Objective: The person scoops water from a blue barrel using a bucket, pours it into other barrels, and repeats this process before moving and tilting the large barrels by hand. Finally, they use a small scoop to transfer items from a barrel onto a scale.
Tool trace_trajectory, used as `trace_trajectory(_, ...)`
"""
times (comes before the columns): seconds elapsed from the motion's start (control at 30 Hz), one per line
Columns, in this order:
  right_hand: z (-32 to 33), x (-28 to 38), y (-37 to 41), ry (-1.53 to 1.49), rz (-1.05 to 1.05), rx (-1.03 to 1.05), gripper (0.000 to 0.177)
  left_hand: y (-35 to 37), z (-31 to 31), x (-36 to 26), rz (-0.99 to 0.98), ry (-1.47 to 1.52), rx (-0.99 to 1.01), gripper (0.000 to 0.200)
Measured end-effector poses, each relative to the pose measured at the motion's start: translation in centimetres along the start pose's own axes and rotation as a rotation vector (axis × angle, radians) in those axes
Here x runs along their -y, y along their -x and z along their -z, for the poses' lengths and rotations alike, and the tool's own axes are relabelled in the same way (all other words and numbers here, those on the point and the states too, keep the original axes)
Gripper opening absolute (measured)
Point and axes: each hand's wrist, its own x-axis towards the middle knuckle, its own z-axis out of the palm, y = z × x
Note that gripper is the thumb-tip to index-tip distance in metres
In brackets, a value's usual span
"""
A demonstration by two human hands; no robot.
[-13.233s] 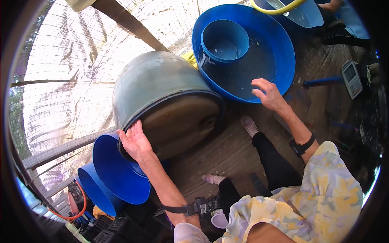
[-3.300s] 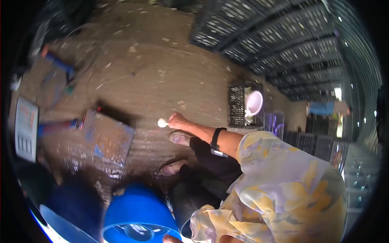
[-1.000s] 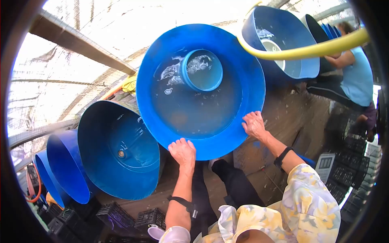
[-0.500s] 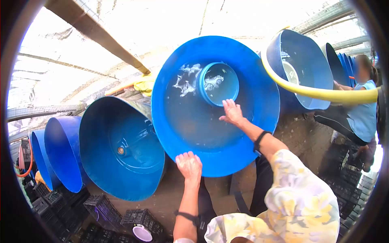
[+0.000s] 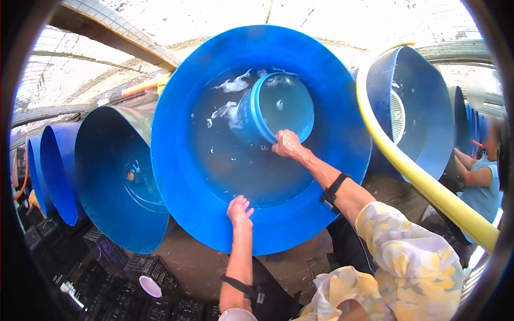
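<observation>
A large round blue tub (image 5: 182,192) with murky water (image 5: 235,171) is in front of me. In the water a lighter blue bucket (image 5: 249,115) leans to one side, its mouth turned up toward me and water inside it. My right hand (image 5: 289,143) is closed on the near rim of this bucket. Over the near side of the tub, my left hand (image 5: 240,210) hovers with loosely bent fingers and nothing in them. Black bands circle both wrists.
More blue tubs (image 5: 118,214) stand in a row at left. At right, a thick yellow hose (image 5: 412,166) crosses beside another tub (image 5: 423,123) holding a white basket (image 5: 397,115). A person in light blue (image 5: 479,187) works at far right. Black crates (image 5: 155,273) lie at lower left.
My right hand has closed on the bucket's rim, and the bucket has tilted. My left hand has come off the tub's rim and moved inward over it. The view has shifted closer.
</observation>
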Motion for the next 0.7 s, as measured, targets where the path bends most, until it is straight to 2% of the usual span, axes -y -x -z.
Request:
trace_trajectory(0.03,1.5,0.3,0.5,-0.047,-0.013,0.044,0.017,-1.6,-0.2,-0.4,0.171,0.14,0.073,0.043)
trace_trajectory(0.07,2.7,0.5,1.1,-0.094,-0.03,0.093,0.019,-2.3,-0.8,-1.5,0.259,0.148,0.098,0.044)
trace_trajectory(0.1,4.1,0.6,1.2,-0.151,-0.053,0.175,0.024,-0.3,-1.8,-4.6,0.194,-0.101,0.088,0.038)
trace_trajectory(0.13,5.2,0.7,1.2,-0.128,-0.062,0.171,0.024,0.6,-2.0,-7.3,0.027,-0.297,0.116,0.03)
trace_trajectory(0.17,6.1,0.8,1.1,-0.185,-0.083,0.242,0.027,1.6,-1.6,-10.4,-0.165,-0.284,0.193,0.025)
trace_trajectory(0.2,6.6,0.5,1.4,-0.24,-0.117,0.315,0.029,2.6,-0.1,-13.6,-0.353,-0.17,0.419,0.024)
trace_trajectory(0.27,6.9,0.3,1.8,-0.25,-0.153,0.4,0.033,5.8,1.0,-19.9,-0.634,-0.478,0.387,0.021)
trace_trajectory(0.3,7.2,0.8,2.5,-0.253,-0.168,0.428,0.033,7.1,2.3,-22.1,-0.598,-0.623,0.292,0.02)
trace_trajectory(0.33,7.3,1.4,3.2,-0.26,-0.185,0.453,0.034,8.4,4.6,-24.0,-0.557,-0.676,0.358,0.022)
trace_trajectory(0.37,5.4,-0.1,3.2,-0.235,-0.206,0.467,0.035,10.2,6.2,-25.7,-0.436,-0.65,0.4,0.022)
trace_trajectory(0.4,3.5,-1.6,2.9,-0.213,-0.227,0.479,0.036,10.4,8.5,-27.1,-0.401,-0.674,0.439,0.022)
trace_trajectory(0.43,2.4,-1.7,2.8,-0.27,-0.242,0.412,0.038,10.3,10.3,-29.1,-0.39,-0.792,0.386,0.021)
trace_trajectory(0.47,1.1,-2.2,3.6,-0.333,-0.269,0.343,0.04,8.7,13.7,-31.0,-0.471,-0.825,0.429,0.02)
trace_trajectory(0.53,1.6,-1.1,3.2,-0.293,-0.372,0.362,0.044,7.4,13.0,-39.3,0.048,-1.186,-0.013,0.024)
trace_trajectory(0.57,0.6,-2.5,2.9,-0.39,-0.381,0.419,0.049,7.8,12.3,-41.2,0.028,-1.28,-0.014,0.024)
trace_trajectory(0.6,0.6,-1.9,3.5,-0.54,-0.22,0.334,0.045,7.3,11.0,-41.5,-0.082,-1.325,0.085,0.024)
trace_trajectory(0.63,1.6,-0.9,4.1,-0.292,-0.39,0.278,0.041,6.9,9.3,-41.0,-0.268,-1.302,0.251,0.024)
trace_trajectory(0.67,1.9,-0.6,4.0,-0.404,-0.498,0.386,0.039,6.7,6.6,-39.0,-0.441,-1.212,0.448,0.025)
trace_trajectory(0.7,2.1,-0.5,4.4,-0.5,-0.463,0.416,0.037,5.8,3.9,-37.0,-0.572,-1.098,0.612,0.025)
